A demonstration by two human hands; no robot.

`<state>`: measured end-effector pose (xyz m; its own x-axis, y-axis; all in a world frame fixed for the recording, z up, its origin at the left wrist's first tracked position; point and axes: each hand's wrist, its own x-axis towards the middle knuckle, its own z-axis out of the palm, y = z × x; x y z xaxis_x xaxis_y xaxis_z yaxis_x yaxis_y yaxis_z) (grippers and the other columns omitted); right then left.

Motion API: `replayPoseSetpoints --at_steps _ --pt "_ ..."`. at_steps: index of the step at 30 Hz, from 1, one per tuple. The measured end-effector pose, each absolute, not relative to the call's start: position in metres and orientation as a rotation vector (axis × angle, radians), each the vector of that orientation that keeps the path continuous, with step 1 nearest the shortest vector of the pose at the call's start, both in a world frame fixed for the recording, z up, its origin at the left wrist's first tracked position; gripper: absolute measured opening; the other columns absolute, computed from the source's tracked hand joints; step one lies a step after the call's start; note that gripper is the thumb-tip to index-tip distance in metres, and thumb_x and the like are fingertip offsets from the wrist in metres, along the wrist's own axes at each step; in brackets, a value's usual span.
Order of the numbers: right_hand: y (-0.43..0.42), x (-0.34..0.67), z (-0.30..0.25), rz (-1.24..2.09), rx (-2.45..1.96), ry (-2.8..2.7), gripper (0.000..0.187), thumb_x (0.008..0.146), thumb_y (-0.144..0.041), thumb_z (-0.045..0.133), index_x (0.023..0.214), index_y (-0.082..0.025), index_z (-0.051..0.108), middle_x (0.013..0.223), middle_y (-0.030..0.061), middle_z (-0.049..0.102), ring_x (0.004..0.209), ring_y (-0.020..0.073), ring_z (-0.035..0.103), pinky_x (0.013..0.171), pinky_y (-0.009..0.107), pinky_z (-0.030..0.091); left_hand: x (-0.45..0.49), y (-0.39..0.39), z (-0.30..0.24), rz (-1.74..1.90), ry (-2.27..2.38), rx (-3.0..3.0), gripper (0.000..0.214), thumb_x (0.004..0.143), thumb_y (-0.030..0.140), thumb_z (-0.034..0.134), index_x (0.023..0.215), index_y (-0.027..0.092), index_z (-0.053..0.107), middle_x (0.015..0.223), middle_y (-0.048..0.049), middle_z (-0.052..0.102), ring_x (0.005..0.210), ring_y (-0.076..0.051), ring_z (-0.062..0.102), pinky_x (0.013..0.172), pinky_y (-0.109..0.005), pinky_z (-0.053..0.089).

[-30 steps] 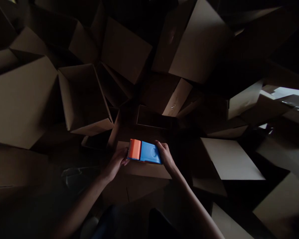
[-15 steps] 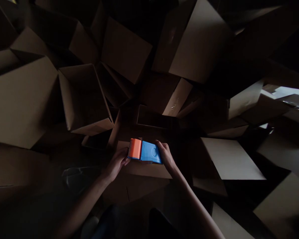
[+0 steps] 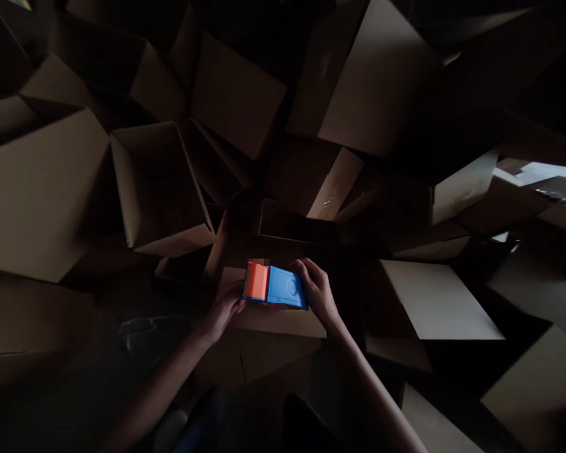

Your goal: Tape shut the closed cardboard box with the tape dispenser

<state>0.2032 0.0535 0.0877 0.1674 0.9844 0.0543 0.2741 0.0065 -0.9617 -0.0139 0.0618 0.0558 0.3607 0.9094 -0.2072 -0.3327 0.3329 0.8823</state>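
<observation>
- A blue and orange thing (image 3: 286,287) is in the middle, near side, up between two hands. Its orange part is on the left and its blue part is on the right. The blue part has a round mark on it.
- The left hand (image 3: 222,309) holds the orange end. Its fingers are bent and closed around the edge, but some are too dark or hidden to see.
- The right hand (image 3: 317,290) holds the blue end. Its fingers are curled in close on it, and some of them are hidden.
- Below the thing is a brown cardboard flap (image 3: 276,323).
- Farther away on the left, an open box (image 3: 177,241) leans over.
- A big box (image 3: 33,195) is at the far left of the pile.
- On the right, well apart from the hands, is a pale box top (image 3: 443,299).
- A large tilted box (image 3: 375,82) is far away, right of the middle.
</observation>
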Motion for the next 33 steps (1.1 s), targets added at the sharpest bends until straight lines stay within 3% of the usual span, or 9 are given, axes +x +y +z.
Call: replayPoseSetpoints --at_steps 5,12,16,20,23,26,33 --pt "0.050 0.208 0.084 0.930 -1.415 -1.368 0.047 0.097 -0.058 0.042 0.092 -0.020 0.069 0.086 0.0033 0.066 0.080 0.0164 0.060 0.072 0.025 0.043 -0.013 0.059 0.053 0.961 0.825 0.918 0.041 0.073 0.042 0.070 0.054 0.019 0.042 0.051 0.0072 0.032 0.050 -0.007 0.026 0.051 -0.024 0.023" --pt "0.047 0.211 0.091 0.963 -1.423 -1.595 0.063 0.100 -0.062 0.022 0.099 -0.021 0.069 0.093 0.0037 0.069 0.086 0.0191 0.062 0.080 0.030 0.044 -0.019 0.059 0.053 0.951 0.928 0.984 0.041 0.076 0.047 0.066 0.055 0.020 0.042 0.050 0.0076 0.030 0.050 -0.008 0.023 0.050 -0.025 0.019" --pt "0.045 0.208 0.101 0.911 -1.382 -1.807 0.071 0.079 -0.082 0.048 0.106 -0.019 0.064 0.093 0.0051 0.068 0.081 0.0220 0.062 0.071 0.030 0.044 -0.023 0.060 0.056 0.998 1.021 0.905 0.042 0.068 0.054 0.073 0.059 0.018 0.052 0.053 0.0071 0.033 0.051 -0.007 0.026 0.051 -0.023 0.022" --pt "0.043 0.206 0.112 0.850 -1.453 -1.932 0.074 0.062 -0.074 0.074 0.110 -0.020 0.060 0.098 0.0065 0.069 0.086 0.0239 0.064 0.071 0.030 0.046 -0.030 0.065 0.057 1.024 1.107 0.868 0.048 0.061 0.062 0.077 0.063 0.017 0.060 0.056 0.0061 0.037 0.053 -0.008 0.031 0.050 -0.021 0.024" --pt "0.043 0.204 0.119 0.818 -1.473 -2.007 0.076 0.060 -0.071 0.077 0.114 -0.020 0.060 0.097 0.0074 0.069 0.083 0.0234 0.064 0.069 0.030 0.046 -0.037 0.068 0.057 1.008 1.148 0.909 0.054 0.056 0.067 0.078 0.058 0.017 0.057 0.055 0.0050 0.040 0.053 -0.009 0.035 0.050 -0.022 0.026" --pt "0.043 0.202 0.124 0.792 -1.484 -2.066 0.067 0.064 -0.065 0.077 0.109 -0.018 0.061 0.087 0.0062 0.068 0.073 0.0210 0.063 0.062 0.029 0.043 -0.040 0.070 0.058 0.961 1.185 0.947 0.056 0.053 0.070 0.078 0.056 0.018 0.056 0.053 0.0046 0.041 0.053 -0.010 0.037 0.049 -0.022 0.025" --pt "0.043 0.218 0.126 0.760 -1.461 -2.090 0.050 0.067 -0.055 0.079 0.098 -0.019 0.063 0.086 0.0044 0.067 0.072 0.0195 0.062 0.058 0.026 0.039 -0.063 0.080 0.066 0.968 1.279 0.982 0.051 0.057 0.061 0.077 0.054 0.019 0.048 0.053 0.0063 0.035 0.052 -0.009 0.031 0.048 -0.023 0.022"
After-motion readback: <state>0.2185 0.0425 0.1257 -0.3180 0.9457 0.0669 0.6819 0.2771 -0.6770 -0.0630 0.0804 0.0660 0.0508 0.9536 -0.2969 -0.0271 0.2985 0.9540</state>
